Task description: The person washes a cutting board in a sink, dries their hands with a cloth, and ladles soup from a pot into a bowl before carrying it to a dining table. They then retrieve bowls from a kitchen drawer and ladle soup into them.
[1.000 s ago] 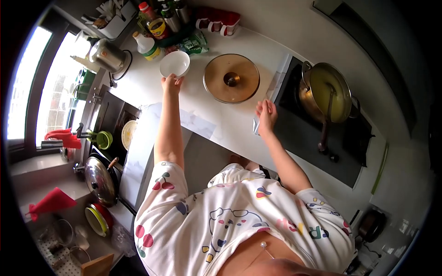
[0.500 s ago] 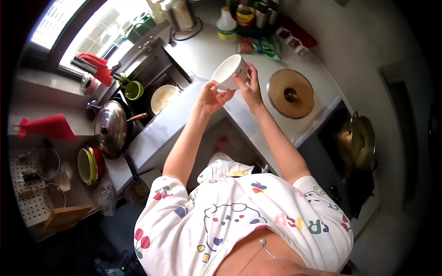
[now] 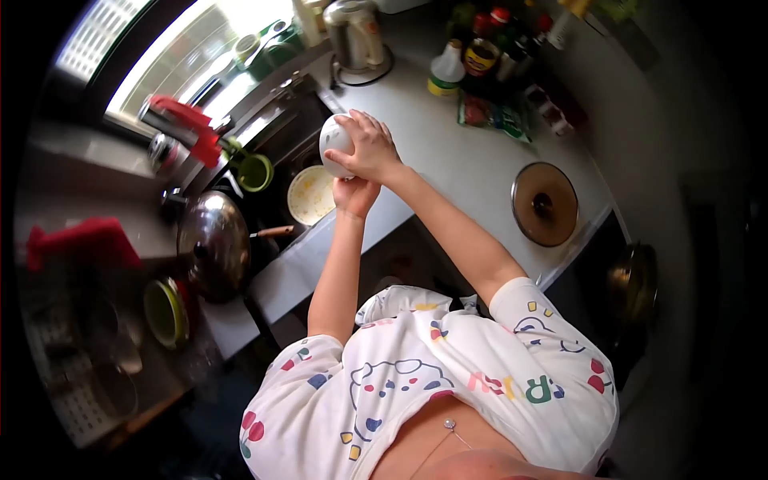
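Over the near edge of the sink [image 3: 280,132], I hold a white bowl [image 3: 335,142] between both hands. It is tipped on its side, its outer wall and small printed marks facing me and its inside hidden. My right hand [image 3: 370,148] lies over the outside, fingers bent around it. Below it, my left hand [image 3: 357,196] grips the lower rim, its fingers mostly hidden. In the sink, close to my left hand, sits a white dish [image 3: 310,196] with yellow residue.
A round pan lid [image 3: 545,205] lies on the right counter. At the back stand a kettle [image 3: 356,40], a spray-type white bottle [image 3: 447,70] and several sauce bottles. A lidded pan [image 3: 213,244] and green cup [image 3: 254,172] are left of the sink.
Both hands have carried the bowl left from the counter to the sink edge. The bowl has turned from opening upward to lying on its side, and the view has shifted.
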`<state>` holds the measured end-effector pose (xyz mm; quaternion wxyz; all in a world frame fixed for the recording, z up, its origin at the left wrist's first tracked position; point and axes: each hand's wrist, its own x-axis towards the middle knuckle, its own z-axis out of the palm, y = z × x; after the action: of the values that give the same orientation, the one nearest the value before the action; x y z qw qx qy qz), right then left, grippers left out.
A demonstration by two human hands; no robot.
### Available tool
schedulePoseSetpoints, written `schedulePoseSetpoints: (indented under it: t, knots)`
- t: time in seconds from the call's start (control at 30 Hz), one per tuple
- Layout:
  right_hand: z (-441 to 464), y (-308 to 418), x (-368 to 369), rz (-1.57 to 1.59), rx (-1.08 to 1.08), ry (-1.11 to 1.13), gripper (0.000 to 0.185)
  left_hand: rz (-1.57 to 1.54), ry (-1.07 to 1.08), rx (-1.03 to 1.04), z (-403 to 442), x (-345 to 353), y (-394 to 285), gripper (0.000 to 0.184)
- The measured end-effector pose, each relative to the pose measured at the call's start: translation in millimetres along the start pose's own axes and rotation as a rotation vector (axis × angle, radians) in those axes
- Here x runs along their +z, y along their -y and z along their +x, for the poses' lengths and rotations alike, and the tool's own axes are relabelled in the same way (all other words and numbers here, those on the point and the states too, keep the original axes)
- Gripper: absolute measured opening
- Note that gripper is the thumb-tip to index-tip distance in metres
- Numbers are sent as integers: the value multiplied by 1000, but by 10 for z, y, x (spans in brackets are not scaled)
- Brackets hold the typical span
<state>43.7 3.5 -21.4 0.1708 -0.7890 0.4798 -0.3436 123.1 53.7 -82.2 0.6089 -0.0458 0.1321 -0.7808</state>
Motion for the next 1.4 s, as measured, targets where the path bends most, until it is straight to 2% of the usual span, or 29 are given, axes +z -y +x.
schedulePoseSetpoints:
  t: [0.13,0.2,0.3,0.33,0.37,0.43,0.5,0.53,0.6,0.63,0.73,0.8,0.87,0.9,1.0,1.03,1.13,1.23,1.33,1.4]
  knots:
    - [-535,-248,-710,147,204,-202,66,258,-94,-87,143,-55,300,53]
    - [-1026,-270,-1413,122,237,-312,61,465,-83,-183,233,-11,580,56]
    - [-1997,-238,-2428,42,353,-505,52,647,-189,-357,339,66,1231,64]
    - [-2334,-162,-2758,-41,336,-582,49,752,-149,-433,345,101,1519,64]
    - [-2672,-59,-3095,-263,367,-605,45,823,-131,-475,338,117,1837,64]
    - [-3295,82,-3662,-529,489,-673,39,968,-89,-544,247,107,2461,63]
    - [-3881,159,-4148,-787,669,-615,30,1059,-20,-607,99,83,3094,59]
    - [-4155,150,-4336,-736,820,-584,34,1068,25,-672,30,81,3398,57]
    - [-4696,51,-4685,-710,970,-477,45,1111,64,-719,-198,155,3966,60]
    - [-4942,-41,-4797,-748,998,-370,56,1108,79,-745,-290,114,4170,60]
    - [-5230,-369,-4830,-762,884,-208,63,1115,102,-775,-501,13,4679,63]
    - [-5229,-591,-4784,-822,613,-118,69,1144,88,-765,-613,-37,4932,64]
    - [-5250,-819,-4769,-713,447,-194,58,1167,88,-734,-717,-82,5085,64]
    - [-5278,-898,-4831,-750,380,-202,40,1179,87,-713,-751,-95,5145,64]
    - [-5402,-1042,-5210,-664,457,-300,28,1202,73,-664,-814,-116,5255,65]
    - [-5412,-1073,-5353,-687,383,-431,22,1218,58,-638,-832,-114,5276,65]
    - [-5422,-919,-5810,-365,673,-548,18,1228,87,-620,-822,-114,5314,64]
    - [-5533,-1009,-6072,-337,814,-642,20,1236,93,-609,-763,-97,5343,64]
    - [-5626,-1079,-6191,48,1045,-862,25,1228,119,-659,-665,-24,5374,63]
    - [-5677,-1057,-6198,203,1113,-936,25,1204,126,-695,-577,-30,5368,62]
